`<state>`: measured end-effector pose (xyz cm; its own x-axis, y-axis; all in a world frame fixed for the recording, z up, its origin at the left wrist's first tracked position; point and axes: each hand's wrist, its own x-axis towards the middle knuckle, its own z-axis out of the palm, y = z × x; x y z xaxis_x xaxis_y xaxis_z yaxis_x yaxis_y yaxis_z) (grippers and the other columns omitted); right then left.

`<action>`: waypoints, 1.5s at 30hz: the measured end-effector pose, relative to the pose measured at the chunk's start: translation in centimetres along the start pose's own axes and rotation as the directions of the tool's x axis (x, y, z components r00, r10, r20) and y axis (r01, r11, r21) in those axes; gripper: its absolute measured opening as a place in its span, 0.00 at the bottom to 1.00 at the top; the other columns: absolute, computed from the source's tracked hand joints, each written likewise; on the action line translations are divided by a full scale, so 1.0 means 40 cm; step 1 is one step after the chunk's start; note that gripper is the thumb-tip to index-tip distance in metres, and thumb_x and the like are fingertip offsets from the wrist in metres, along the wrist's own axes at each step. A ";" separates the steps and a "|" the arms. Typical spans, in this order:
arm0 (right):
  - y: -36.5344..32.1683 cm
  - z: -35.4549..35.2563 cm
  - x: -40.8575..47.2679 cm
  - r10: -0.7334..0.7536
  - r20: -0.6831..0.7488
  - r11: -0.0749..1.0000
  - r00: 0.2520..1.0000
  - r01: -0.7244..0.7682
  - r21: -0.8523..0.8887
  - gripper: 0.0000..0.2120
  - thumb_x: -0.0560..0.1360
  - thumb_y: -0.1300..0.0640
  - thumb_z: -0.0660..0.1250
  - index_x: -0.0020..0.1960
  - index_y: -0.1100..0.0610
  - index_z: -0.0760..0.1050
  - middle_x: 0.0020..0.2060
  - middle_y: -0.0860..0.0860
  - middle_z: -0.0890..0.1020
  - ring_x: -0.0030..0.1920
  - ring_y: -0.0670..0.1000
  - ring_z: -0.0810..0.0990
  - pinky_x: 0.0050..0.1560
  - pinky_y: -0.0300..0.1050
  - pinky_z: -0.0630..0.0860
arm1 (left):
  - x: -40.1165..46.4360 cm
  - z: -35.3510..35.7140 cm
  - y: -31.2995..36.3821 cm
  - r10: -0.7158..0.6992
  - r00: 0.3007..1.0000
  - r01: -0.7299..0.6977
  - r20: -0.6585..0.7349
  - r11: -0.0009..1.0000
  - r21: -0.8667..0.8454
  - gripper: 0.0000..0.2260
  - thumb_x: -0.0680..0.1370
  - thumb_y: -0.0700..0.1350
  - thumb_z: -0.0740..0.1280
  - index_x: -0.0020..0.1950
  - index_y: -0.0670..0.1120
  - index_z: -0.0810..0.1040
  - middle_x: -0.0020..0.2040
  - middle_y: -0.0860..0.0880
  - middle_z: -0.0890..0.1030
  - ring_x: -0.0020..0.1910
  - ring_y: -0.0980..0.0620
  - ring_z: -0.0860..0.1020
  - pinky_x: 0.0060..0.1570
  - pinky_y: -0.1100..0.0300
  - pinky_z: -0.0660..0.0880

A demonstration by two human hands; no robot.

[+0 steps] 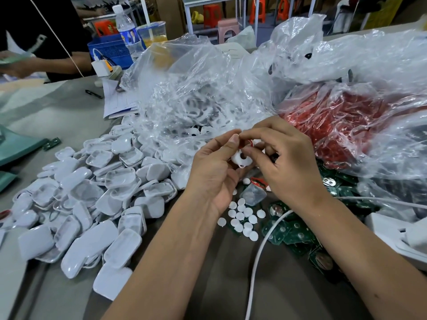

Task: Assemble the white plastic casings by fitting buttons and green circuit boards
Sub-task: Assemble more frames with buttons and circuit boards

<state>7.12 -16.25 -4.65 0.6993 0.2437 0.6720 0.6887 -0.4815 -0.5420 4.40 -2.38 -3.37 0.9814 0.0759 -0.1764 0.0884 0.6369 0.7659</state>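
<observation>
Two bare forearms are reaching up from the bottom edge, with a white cable (261, 255) snaking up between them across the grey table (74, 294). Just past the wrists, a scatter of little round white buttons (241, 218) is lying loose on the table, right beside a heap of green circuit boards (293, 234) that's spreading off to the right. Above the buttons, the left hand (215, 169) is gripping a white plastic casing (241, 158) with a round hole in it, thumb and fingers curled around its edge, holding it up off the table. The right hand (284, 158) is closing in from the other side, fingertips pinching at the top of that same casing, where a bit of red is peeking out; I can't really tell what the red piece is. Over on the left, a big pile of white casings (92, 199) is sprawling across the table, mostly rounded rectangular shells lying every which way. Behind the hands, a crinkly clear plastic bag (196, 93) is holding more white parts, and to its right another clear bag (346, 125) is stuffed with red pieces. Farther back, a water bottle (128, 31) is standing by a blue basket (108, 50), and another person in a dark top (46, 31) is working at the far left corner.
</observation>
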 end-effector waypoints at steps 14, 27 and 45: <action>-0.013 -0.001 -0.005 0.399 0.090 0.801 0.912 -0.395 0.451 0.08 0.72 0.63 0.80 0.50 0.55 0.86 0.42 0.48 0.87 0.32 0.52 0.87 0.31 0.46 0.84 | 0.007 0.014 -0.036 0.230 0.963 -0.163 -0.142 0.913 0.373 0.07 0.84 0.39 0.65 0.53 0.41 0.82 0.49 0.39 0.86 0.47 0.43 0.86 0.46 0.50 0.85; -0.009 -0.013 0.010 0.327 0.187 0.893 0.926 -0.367 0.261 0.09 0.83 0.51 0.68 0.53 0.49 0.88 0.45 0.47 0.83 0.48 0.42 0.82 0.52 0.33 0.75 | 0.007 -0.009 -0.012 0.140 0.975 -0.099 -0.172 0.969 0.227 0.04 0.81 0.37 0.70 0.53 0.39 0.82 0.46 0.40 0.86 0.40 0.45 0.85 0.38 0.50 0.83; 0.000 -0.016 0.008 0.448 0.131 0.771 0.884 -0.457 0.444 0.17 0.75 0.71 0.74 0.54 0.53 0.76 0.48 0.53 0.83 0.40 0.48 0.89 0.42 0.42 0.85 | 0.011 -0.045 0.040 0.317 0.949 -0.276 0.002 0.824 0.495 0.05 0.81 0.37 0.70 0.56 0.41 0.81 0.49 0.41 0.87 0.36 0.49 0.80 0.41 0.61 0.80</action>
<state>7.23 -16.72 -4.14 0.9522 0.1102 0.2849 0.2965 -0.1087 -0.9488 4.66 0.05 -3.31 0.9592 0.2720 0.0766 -0.1137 0.1236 0.9858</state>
